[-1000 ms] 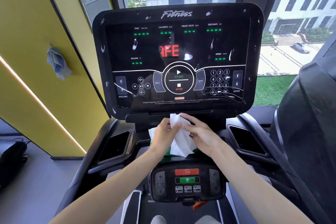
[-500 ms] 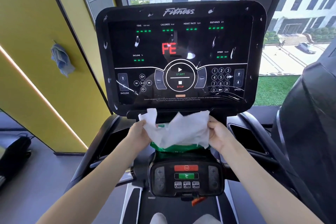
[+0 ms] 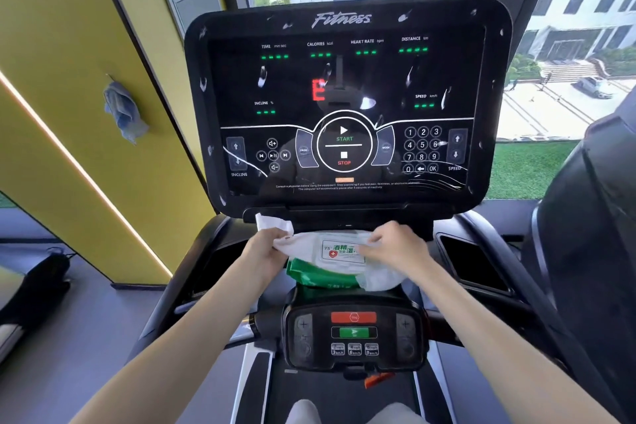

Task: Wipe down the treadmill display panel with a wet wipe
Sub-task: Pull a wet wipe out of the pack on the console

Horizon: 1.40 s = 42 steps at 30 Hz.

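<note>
The black treadmill display panel stands upright ahead, flecked with white smudges and streaks, a red letter glowing at its centre. Below it both hands hold a white wet wipe stretched low over a green pack of wipes on the console ledge. My left hand grips the wipe's left end, a corner sticking up above the fist. My right hand pinches the right side, and the wipe drapes down under it.
A small control pad with red and green buttons sits under the pack. Dark cup holders flank the ledge. A blue cloth hangs on the yellow wall at left. Another black machine rises at the right.
The hands drew apart and opened the bunched wipe out wide, then lowered it flat over the green pack. The red text on the panel scrolled left.
</note>
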Motion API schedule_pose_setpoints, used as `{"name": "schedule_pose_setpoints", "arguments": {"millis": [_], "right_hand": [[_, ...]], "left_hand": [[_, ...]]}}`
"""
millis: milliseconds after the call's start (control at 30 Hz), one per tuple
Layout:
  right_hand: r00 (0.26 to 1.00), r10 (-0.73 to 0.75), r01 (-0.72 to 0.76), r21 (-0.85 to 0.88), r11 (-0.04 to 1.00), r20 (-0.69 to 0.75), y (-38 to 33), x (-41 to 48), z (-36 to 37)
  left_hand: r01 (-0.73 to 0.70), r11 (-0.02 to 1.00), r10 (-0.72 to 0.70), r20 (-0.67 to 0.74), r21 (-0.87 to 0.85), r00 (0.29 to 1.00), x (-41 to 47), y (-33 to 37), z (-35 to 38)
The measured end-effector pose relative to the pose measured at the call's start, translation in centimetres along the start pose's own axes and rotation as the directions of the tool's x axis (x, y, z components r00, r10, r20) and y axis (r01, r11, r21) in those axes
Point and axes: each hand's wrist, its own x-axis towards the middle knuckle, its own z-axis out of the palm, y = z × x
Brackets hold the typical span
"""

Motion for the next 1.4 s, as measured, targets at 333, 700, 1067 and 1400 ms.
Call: {"name": "schedule_pose_setpoints", "arguments": {"millis": [333,700,1067,1400], "right_hand": [[0.933,-0.359,0.301,-0.525,0.796,-0.01,-0.2,0.4,2.2],[0.855,-0.516,0.447,-0.557,0.7,0.037,0.4,1.1,3.2],[0.9,-0.422,0.33,-0.456,0.826,-0.112,-0.5,1.7,2.5],[0.911,-0.373,0.269,-0.432,0.861,-0.175,-2.7,1.6,0.4]], "left_hand": [[-0.176,0.98,0.184,0.095,-0.089,0.978,-1.1,-2.4,0.7],[-0.311,0.573,0.364,0.105,0.758,0.926,-0.8,-3.1,0.1],[-0.65,0.066,0.679,0.443,0.757,0.585,-1.6,-1.6,-1.2],[-0.676,-0.6,0.039,0.86,0.427,0.509,0.0,-4.1,1.6]]}}
